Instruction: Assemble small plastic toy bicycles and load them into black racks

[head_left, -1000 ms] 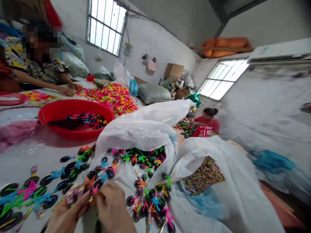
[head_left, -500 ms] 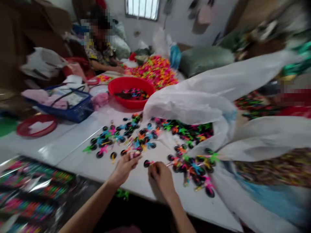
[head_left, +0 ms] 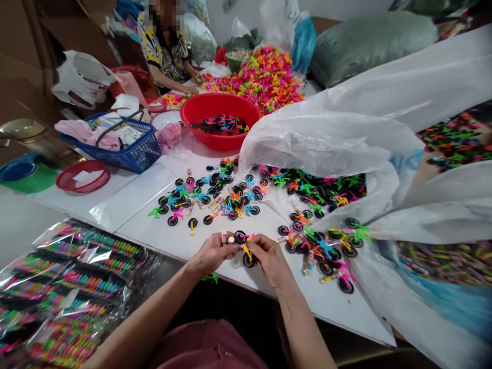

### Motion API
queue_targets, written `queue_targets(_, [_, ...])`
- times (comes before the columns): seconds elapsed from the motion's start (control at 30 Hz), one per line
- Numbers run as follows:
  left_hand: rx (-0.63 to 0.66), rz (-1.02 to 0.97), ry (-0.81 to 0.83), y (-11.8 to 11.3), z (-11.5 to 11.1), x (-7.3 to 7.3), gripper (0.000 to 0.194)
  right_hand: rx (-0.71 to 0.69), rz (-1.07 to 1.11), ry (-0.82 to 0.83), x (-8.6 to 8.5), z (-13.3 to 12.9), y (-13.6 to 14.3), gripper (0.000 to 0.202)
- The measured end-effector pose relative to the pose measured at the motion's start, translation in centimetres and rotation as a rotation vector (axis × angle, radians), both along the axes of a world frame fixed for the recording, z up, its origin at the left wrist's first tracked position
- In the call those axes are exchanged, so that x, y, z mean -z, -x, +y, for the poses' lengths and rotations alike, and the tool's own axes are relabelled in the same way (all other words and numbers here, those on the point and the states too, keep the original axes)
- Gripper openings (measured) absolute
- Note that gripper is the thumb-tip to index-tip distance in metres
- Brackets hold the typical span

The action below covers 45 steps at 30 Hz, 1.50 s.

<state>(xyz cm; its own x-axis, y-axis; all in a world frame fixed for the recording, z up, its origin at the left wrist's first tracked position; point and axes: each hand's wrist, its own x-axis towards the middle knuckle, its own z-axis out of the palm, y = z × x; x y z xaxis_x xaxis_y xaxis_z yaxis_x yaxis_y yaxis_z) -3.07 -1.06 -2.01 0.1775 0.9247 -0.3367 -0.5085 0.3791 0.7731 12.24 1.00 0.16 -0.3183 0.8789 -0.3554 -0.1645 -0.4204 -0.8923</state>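
Near the table's front edge my two hands meet. My left hand [head_left: 215, 252] is closed on small printed tubes [head_left: 224, 237], their pale round ends showing. My right hand [head_left: 269, 256] pinches toy wheel pieces: a black spoked wheel [head_left: 240, 236] with a pink fork, and a second wheel [head_left: 248, 260] with a yellow fork below it. The left fingertips touch these pieces too. Loose wheel pieces with coloured forks lie in a left pile [head_left: 180, 201] and a right pile [head_left: 313, 241], with some printed tubes among them.
A white plastic sack [head_left: 315, 141] spills more wheel pieces. Behind stand a red basin [head_left: 221, 141], a blue basket [head_left: 142, 148] and a red sieve [head_left: 82, 179]. Packed bags [head_left: 73, 287] lie at lower left. Another person [head_left: 165, 56] sits by a heap of bright pieces [head_left: 265, 77].
My hands, apart before, have come together, and the right hand has raised its wheel piece towards the left. A yellow-forked wheel now shows between them. The view has tilted down.
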Motion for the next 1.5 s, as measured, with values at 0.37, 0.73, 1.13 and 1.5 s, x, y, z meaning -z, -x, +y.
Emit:
queue_targets(0.37, [-0.052,-0.141,-0.122,-0.6,-0.9,-0.2,0.024,0.071,0.057,-0.019,-0.3,-1.0,0.3,0.025])
queue_targets(0.73, [-0.045,-0.064,-0.136,-0.5,-2.1,-0.1,0.027,0.084,0.081,0.057,-0.9,-1.9,0.4,0.030])
queue_targets(1.13, [-0.074,0.578,-0.181,0.8,-3.0,-2.0,0.034,0.142,-0.714,-0.473,-2.3,-2.7,-1.7,0.032])
queue_targets(1.5, [-0.373,0.744,0.125,8.5,-9.9,0.8,0.044,-0.441,-1.180,-1.399,1.8,-8.1,3.7,0.034])
